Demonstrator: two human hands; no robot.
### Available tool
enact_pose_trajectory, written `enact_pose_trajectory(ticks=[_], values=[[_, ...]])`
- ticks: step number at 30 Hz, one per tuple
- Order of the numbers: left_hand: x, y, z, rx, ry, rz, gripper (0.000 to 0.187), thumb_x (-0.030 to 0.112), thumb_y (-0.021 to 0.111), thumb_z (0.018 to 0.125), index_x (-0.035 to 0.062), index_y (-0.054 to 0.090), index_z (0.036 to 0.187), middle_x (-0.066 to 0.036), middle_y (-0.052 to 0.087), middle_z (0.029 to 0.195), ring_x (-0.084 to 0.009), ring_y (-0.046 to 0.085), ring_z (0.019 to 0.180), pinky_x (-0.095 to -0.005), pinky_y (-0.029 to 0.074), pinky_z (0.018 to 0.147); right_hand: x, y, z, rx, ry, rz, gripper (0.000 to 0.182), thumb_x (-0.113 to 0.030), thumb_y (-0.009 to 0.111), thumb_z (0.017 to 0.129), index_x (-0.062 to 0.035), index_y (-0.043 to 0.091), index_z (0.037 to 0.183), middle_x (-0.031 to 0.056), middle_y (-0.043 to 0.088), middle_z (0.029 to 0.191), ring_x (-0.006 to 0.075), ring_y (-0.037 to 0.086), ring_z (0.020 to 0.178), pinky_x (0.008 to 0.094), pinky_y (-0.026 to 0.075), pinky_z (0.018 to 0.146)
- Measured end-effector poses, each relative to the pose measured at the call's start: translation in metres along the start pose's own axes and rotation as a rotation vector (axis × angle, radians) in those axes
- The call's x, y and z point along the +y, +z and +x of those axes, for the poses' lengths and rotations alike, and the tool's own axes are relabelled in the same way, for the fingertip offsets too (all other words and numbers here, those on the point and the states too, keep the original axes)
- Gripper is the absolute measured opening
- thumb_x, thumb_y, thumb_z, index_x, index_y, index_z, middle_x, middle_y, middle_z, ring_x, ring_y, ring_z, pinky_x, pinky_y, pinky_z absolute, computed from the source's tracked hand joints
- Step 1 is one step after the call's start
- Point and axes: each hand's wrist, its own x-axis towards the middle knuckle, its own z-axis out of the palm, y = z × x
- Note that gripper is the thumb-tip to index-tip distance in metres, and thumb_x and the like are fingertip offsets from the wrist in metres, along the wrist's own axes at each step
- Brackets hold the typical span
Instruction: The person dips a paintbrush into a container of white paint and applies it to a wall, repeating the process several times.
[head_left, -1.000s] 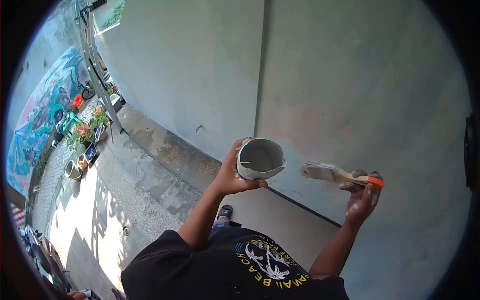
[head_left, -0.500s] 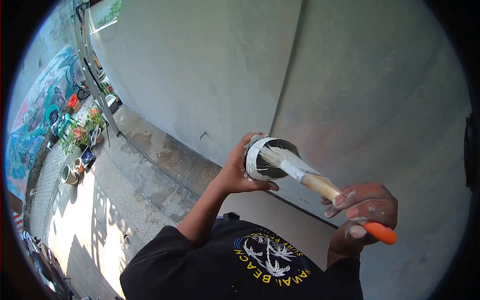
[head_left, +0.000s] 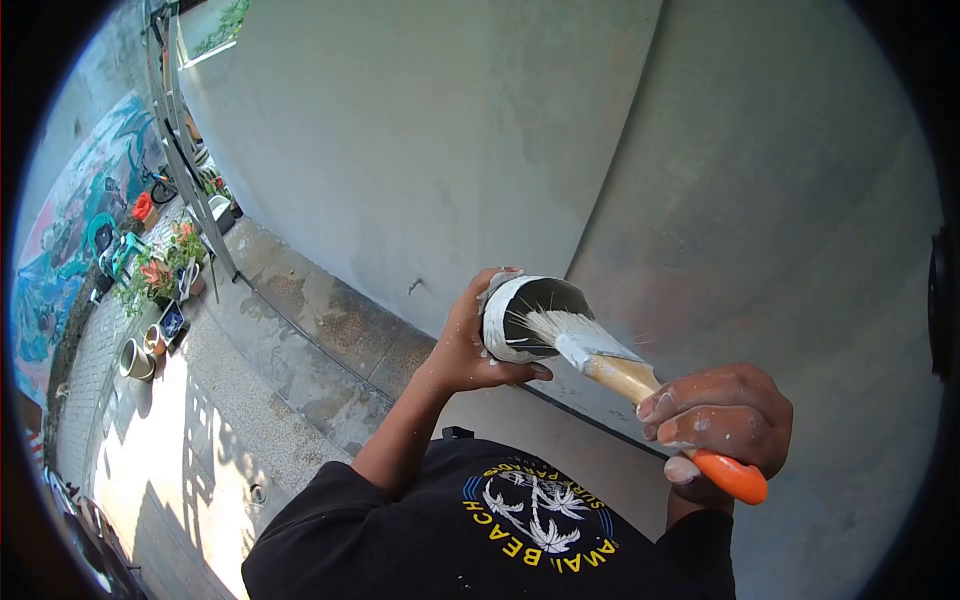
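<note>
My left hand (head_left: 462, 345) is wrapped round a paint-smeared cup-like container (head_left: 497, 325), tilted so its dark inside faces me. Fingers of my right hand (head_left: 725, 420) close round the handle of a paintbrush (head_left: 622, 375), which has a wooden neck and an orange end. Its pale bristles lie at the container's mouth, crossing the near rim. White paint coats the brush's ferrule, and specks of it dot both hands. What the container holds, if anything, is hidden from me.
A grey plastered wall (head_left: 400, 150) rises in front, with a small tap-like fitting (head_left: 415, 286) low on it. A metal ladder (head_left: 190, 160) leans at the left. Potted plants (head_left: 160, 280) and empty pots (head_left: 137, 360) stand on the paved ground beyond.
The brush has turned slightly, and my right hand has shifted a little left with it. The container tips a bit more toward the brush. My view has swung slightly.
</note>
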Motion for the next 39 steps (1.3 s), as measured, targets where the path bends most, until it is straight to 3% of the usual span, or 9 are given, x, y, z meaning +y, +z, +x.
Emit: enact_pose_trajectory(ticks=[10,13,15,19,24,29,31,39], values=[[-0.004,-0.007,-0.002,-0.013,-0.026,-0.062,0.104,0.023,0.098,0.056,0.0009,0.041,0.140,-0.012,0.056,0.127,-0.0227,0.058,0.119,-0.0363,0.045,0.103,0.012,0.022,0.016,-0.128,-0.039,-0.025,0.036,-0.046,0.072,0.086,-0.0117,0.062,0.087,0.0039,0.071,0.075,0.0171,0.071,0.066,0.0263,0.050,0.054],[0.000,-0.006,0.000,-0.040,-0.002,-0.019,0.103,0.022,0.098,0.056,0.0012,0.041,0.140,-0.012,0.054,0.129,-0.0229,0.057,0.120,-0.0365,0.045,0.103,0.016,0.028,0.015,-0.182,0.004,0.002,0.030,-0.038,0.075,0.086,-0.0110,0.062,0.090,0.0043,0.072,0.078,0.0189,0.072,0.071,0.0282,0.052,0.056],[-0.001,-0.005,0.000,-0.038,0.012,-0.009,0.103,0.021,0.097,0.056,0.0014,0.041,0.140,-0.012,0.054,0.129,-0.0230,0.057,0.120,-0.0365,0.045,0.103,0.028,0.031,0.014,-0.319,-0.053,0.047,0.029,-0.015,0.081,0.078,-0.0044,0.064,0.098,0.0120,0.070,0.097,0.0242,0.073,0.079,0.0324,0.058,0.060],[0.002,-0.002,0.002,-0.031,0.025,0.000,0.101,0.020,0.097,0.057,0.0017,0.041,0.139,-0.013,0.054,0.129,-0.0235,0.057,0.120,-0.0370,0.045,0.103,0.045,0.042,0.006,-0.343,-0.080,-0.050,0.030,-0.013,0.081,0.078,-0.0036,0.063,0.099,0.0121,0.069,0.098,0.0233,0.072,0.080,0.0329,0.059,0.060],[0.001,0.002,0.010,-0.004,0.032,0.003,0.099,0.023,0.097,0.058,0.0014,0.041,0.138,-0.013,0.057,0.126,-0.0237,0.059,0.119,-0.0371,0.046,0.102,0.037,0.037,0.001,-0.254,-0.257,-0.154,0.033,-0.013,0.082,0.077,-0.0065,0.061,0.102,0.0096,0.068,0.096,0.0215,0.070,0.072,0.0322,0.061,0.061],[-0.009,0.002,0.016,0.034,0.057,-0.009,0.101,0.026,0.098,0.058,0.0019,0.040,0.137,-0.012,0.060,0.124,-0.0237,0.060,0.117,-0.0378,0.048,0.101,0.016,0.021,0.002,-0.238,-0.209,-0.185,0.038,-0.015,0.084,0.075,-0.0089,0.059,0.103,0.0097,0.069,0.098,0.0197,0.070,0.070,0.0301,0.060,0.059],[-0.013,0.001,0.016,0.020,0.046,-0.016,0.102,0.027,0.098,0.058,0.0022,0.040,0.138,-0.012,0.060,0.124,-0.0236,0.060,0.117,-0.0379,0.048,0.101,0.016,0.019,0.003,-0.270,-0.161,-0.067,0.035,-0.014,0.083,0.077,-0.0082,0.060,0.102,0.0097,0.069,0.097,0.0195,0.071,0.070,0.0309,0.060,0.058],[-0.015,-0.001,0.021,-0.012,0.079,0.083,0.102,0.026,0.098,0.058,0.0024,0.040,0.138,-0.013,0.059,0.125,-0.0234,0.060,0.117,-0.0378,0.048,0.100,0.048,0.034,0.009,-0.295,-0.190,-0.142,0.032,-0.015,0.082,0.077,-0.0066,0.062,0.101,0.0094,0.069,0.096,0.0214,0.071,0.073,0.0320,0.060,0.059]])
